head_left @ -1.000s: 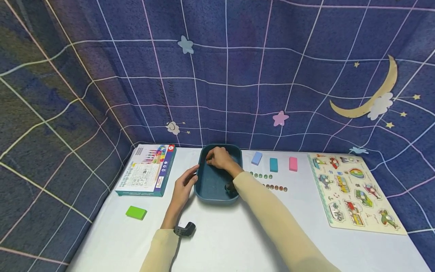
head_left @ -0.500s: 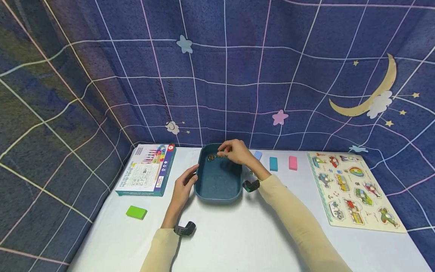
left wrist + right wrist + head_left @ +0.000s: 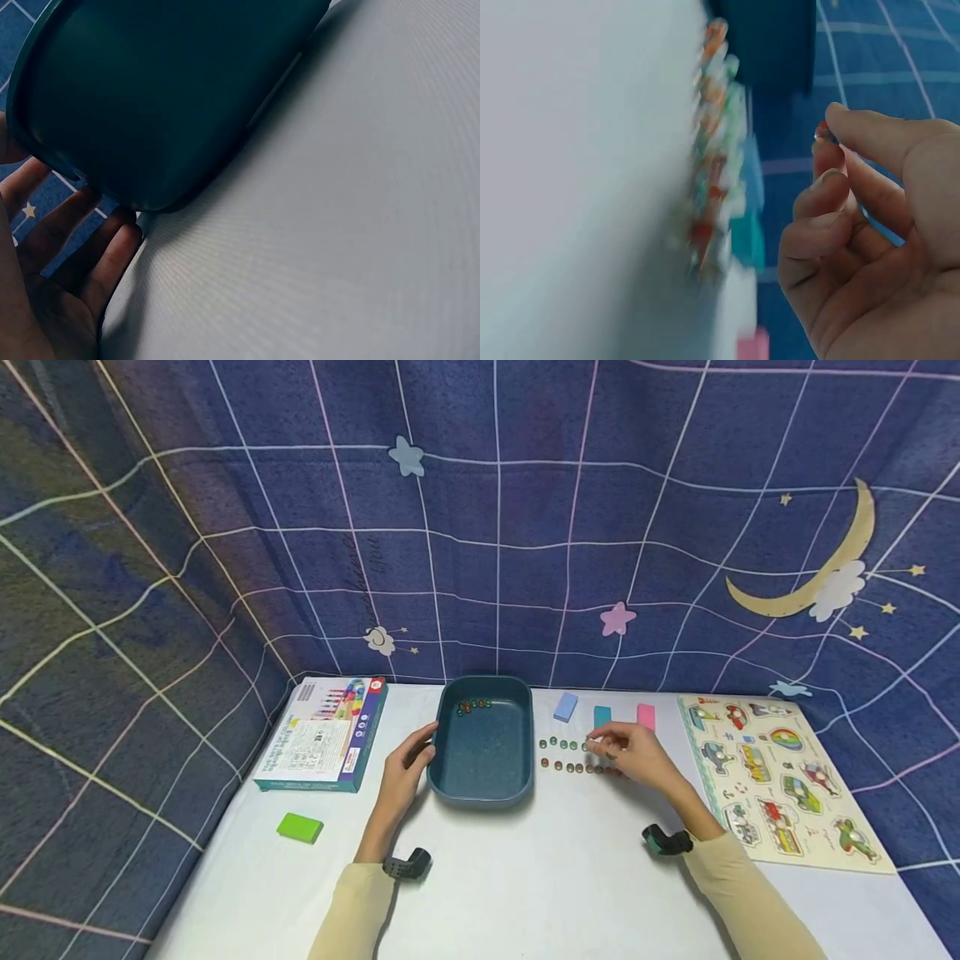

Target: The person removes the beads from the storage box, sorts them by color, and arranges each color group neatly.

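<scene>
My left hand (image 3: 401,774) rests its fingers against the left side of a dark teal bin (image 3: 483,777). In the left wrist view, its fingers (image 3: 112,259) are spread and touch the bin's outer wall. Inside the bin, a cluster of small marbles (image 3: 471,705) lies near the far left corner. My right hand (image 3: 636,755) is over the right end of two marble rows on the table, green marbles (image 3: 563,744) behind and reddish-brown marbles (image 3: 570,767) in front. In the right wrist view, thumb and index finger pinch a small glass marble (image 3: 823,132) with a red tint.
Blue (image 3: 566,707), teal (image 3: 602,717) and pink blocks (image 3: 646,716) lie behind the rows. A picture puzzle board (image 3: 780,785) is at the right. A boxed set (image 3: 322,735) and a green block (image 3: 300,827) lie left. A patterned curtain (image 3: 487,527) hangs behind the table.
My right hand has moved out of the bin, rightward to the marble rows. The marbles inside the bin are now uncovered. My left hand has stayed at the bin's side.
</scene>
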### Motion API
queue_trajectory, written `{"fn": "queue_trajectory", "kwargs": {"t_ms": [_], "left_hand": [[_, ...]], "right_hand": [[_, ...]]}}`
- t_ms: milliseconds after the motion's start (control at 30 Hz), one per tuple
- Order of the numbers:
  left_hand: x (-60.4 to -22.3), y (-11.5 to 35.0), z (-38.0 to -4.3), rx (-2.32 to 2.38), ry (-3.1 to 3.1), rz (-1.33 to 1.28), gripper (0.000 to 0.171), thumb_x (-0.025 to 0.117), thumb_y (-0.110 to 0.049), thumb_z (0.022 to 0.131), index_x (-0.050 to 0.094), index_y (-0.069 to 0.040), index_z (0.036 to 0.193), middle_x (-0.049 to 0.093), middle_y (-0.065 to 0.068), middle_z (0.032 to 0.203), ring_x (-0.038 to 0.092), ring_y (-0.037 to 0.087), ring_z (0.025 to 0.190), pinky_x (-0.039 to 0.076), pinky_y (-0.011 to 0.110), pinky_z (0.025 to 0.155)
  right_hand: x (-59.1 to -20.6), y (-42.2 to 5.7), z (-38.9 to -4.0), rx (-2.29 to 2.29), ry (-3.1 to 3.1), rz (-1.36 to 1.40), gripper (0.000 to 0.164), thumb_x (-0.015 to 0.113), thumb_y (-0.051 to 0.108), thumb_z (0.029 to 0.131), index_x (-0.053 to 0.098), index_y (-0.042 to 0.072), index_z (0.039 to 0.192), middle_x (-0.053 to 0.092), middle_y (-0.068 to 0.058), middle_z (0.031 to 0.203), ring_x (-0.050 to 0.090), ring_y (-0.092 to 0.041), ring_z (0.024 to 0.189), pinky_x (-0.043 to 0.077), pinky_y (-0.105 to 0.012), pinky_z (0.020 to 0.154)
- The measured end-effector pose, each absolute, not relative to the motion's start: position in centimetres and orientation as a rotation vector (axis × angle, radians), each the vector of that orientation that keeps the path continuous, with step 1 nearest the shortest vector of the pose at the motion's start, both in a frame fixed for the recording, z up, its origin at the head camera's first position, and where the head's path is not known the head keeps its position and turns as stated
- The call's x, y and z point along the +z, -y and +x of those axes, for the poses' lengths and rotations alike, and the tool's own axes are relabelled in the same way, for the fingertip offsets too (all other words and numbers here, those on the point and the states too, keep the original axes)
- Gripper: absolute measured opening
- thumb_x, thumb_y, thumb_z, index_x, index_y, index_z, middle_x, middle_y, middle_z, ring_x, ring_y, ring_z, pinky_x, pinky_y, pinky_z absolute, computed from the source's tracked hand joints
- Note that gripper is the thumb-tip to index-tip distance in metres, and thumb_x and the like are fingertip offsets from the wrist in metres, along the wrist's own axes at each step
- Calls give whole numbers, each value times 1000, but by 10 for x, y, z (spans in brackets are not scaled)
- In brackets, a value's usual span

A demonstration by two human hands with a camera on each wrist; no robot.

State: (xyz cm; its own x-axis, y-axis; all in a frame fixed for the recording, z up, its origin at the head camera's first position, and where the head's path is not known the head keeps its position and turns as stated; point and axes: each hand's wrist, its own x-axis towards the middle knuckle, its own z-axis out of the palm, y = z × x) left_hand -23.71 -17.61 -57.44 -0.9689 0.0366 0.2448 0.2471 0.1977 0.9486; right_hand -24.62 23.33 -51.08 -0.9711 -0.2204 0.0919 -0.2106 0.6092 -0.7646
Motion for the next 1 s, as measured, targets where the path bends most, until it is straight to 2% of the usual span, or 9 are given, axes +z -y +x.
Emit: {"fn": "queue_trajectory", "kwargs": {"t_ms": [67, 233, 367, 667, 1000], "left_hand": [[-575, 177, -237, -1865, 2298, -272, 41, 60, -18, 108, 62, -15, 148, 62, 15, 153, 61, 37, 140, 50, 9, 103], [-576, 178, -237, -1861, 2303, -268, 41, 60, -18, 107, 62, -14, 148, 62, 14, 153, 60, 37, 142, 48, 9, 105], [-575, 179, -237, -1860, 2301, -269, 41, 60, -18, 108, 62, -15, 149, 61, 13, 154, 60, 37, 142, 48, 8, 105], [-574, 179, -238, -1856, 2303, -281, 41, 58, -17, 108, 61, -13, 149, 61, 12, 155, 58, 36, 144, 46, 8, 108], [-576, 176, -238, -1854, 2291, -289, 41, 60, -17, 108, 62, -13, 148, 62, 13, 154, 59, 36, 143, 46, 8, 107]], "right_hand": [[-517, -251, -237, -1336, -2835, -328, 21, 77, 22, 97, 79, 5, 109, 71, -11, 79, 57, -7, 61, 47, -24, 55], [-531, -281, -216, -1255, -2939, -291, 17, 80, 20, 95, 80, 5, 104, 66, 0, 74, 53, -1, 64, 46, -21, 63], [-539, -292, -205, -1204, -2977, -307, 16, 80, 20, 95, 80, 7, 104, 65, 3, 74, 50, 1, 64, 45, -22, 61], [-544, -296, -201, -1172, -3016, -295, 11, 79, 15, 95, 80, 7, 102, 60, 4, 71, 45, 1, 62, 40, -21, 60], [-546, -297, -201, -1171, -2978, -273, 17, 80, 18, 95, 80, 5, 106, 64, 1, 74, 46, 0, 62, 40, -22, 58]]}}
